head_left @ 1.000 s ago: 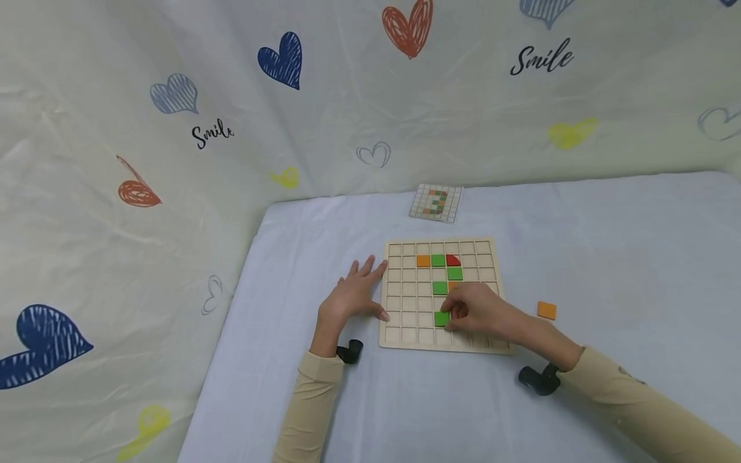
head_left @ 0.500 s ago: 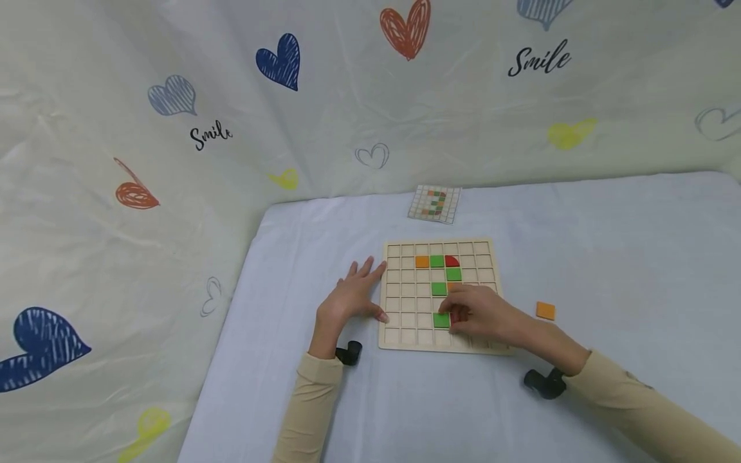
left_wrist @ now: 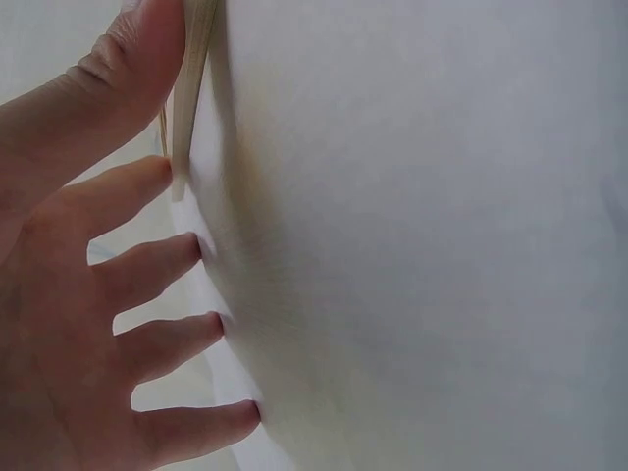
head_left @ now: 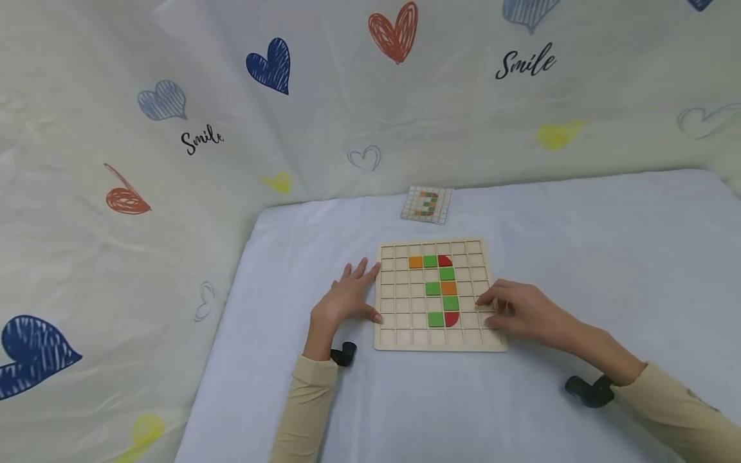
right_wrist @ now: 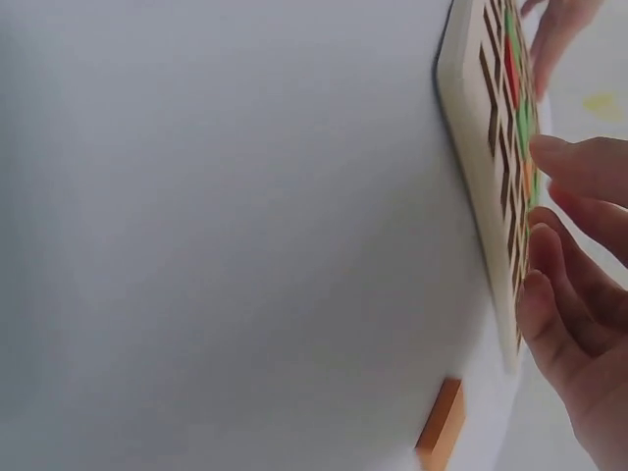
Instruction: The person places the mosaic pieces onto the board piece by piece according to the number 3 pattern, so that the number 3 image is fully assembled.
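Observation:
A square wooden grid board (head_left: 405,348) lies on the white cloth. In its cells sit two red quarter-round tiles (head_left: 451,319), two orange square tiles (head_left: 448,288) and several green square tiles (head_left: 436,319). My left hand (head_left: 344,298), fingers spread, touches the board's left edge with thumb and index finger, as the left wrist view also shows. Over the board's right edge is my right hand (head_left: 523,312), its fingers loosely bent and nothing between them. A loose orange tile (right_wrist: 444,424) lies on the cloth beside the board in the right wrist view; in the head view the right hand hides it.
Behind the board lies a pattern card (head_left: 426,204) with a small coloured grid printed on it. A white curtain (head_left: 324,116) with hearts and lettering stands along the back and left of the table. Both wrists carry black cameras (head_left: 589,391).
My right hand has let go of the red tile in the lower part of the pattern and moved right, uncovering tiles. The left hand stays at the edge. The head view has shifted slightly.

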Demonstrator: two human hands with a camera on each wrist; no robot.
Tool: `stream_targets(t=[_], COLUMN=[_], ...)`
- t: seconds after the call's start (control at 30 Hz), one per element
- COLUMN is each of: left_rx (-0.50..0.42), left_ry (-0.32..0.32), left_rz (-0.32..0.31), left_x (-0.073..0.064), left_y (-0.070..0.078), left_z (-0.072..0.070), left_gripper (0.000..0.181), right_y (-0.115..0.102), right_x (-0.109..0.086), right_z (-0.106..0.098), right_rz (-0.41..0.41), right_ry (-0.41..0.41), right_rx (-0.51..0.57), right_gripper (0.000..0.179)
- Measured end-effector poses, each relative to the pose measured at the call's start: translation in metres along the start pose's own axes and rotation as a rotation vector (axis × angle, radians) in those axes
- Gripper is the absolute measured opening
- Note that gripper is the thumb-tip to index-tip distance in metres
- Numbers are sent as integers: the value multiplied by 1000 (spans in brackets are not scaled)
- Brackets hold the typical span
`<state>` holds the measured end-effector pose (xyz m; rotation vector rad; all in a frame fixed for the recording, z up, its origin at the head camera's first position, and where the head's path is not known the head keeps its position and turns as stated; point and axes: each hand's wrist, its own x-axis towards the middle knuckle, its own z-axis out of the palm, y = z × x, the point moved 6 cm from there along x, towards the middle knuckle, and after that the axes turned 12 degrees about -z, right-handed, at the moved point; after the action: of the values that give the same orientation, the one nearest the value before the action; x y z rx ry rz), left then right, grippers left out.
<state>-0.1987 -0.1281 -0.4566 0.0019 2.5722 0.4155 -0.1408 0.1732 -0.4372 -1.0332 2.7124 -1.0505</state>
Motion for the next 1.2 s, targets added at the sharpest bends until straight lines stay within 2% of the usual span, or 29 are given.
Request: stream_targets(t=[0.23, 0.47, 0.67, 0.97, 1.2], left_rx=[-5, -1, 5, 16, 16], left_ry=[5, 9, 18, 20, 22], left_rz=[-2, 3, 7, 8, 10], left_x=[-2, -2, -4, -3, -3], left_y=[1, 0, 2, 1, 2], left_z=[-1, 0, -2, -2, -2], left_gripper=[116, 116, 115, 115, 115], right_y=[13, 27, 32, 36, 35], right_x=[-19, -36, -47, -50, -49], right_z=[-13, -20, -23, -20, -21], right_rz=[26, 114, 113, 120, 118], right_ry=[52, 73, 155, 194, 205], right_rx=[-94, -116, -188, -230, -217], right_gripper=[32, 41, 35, 25, 29])
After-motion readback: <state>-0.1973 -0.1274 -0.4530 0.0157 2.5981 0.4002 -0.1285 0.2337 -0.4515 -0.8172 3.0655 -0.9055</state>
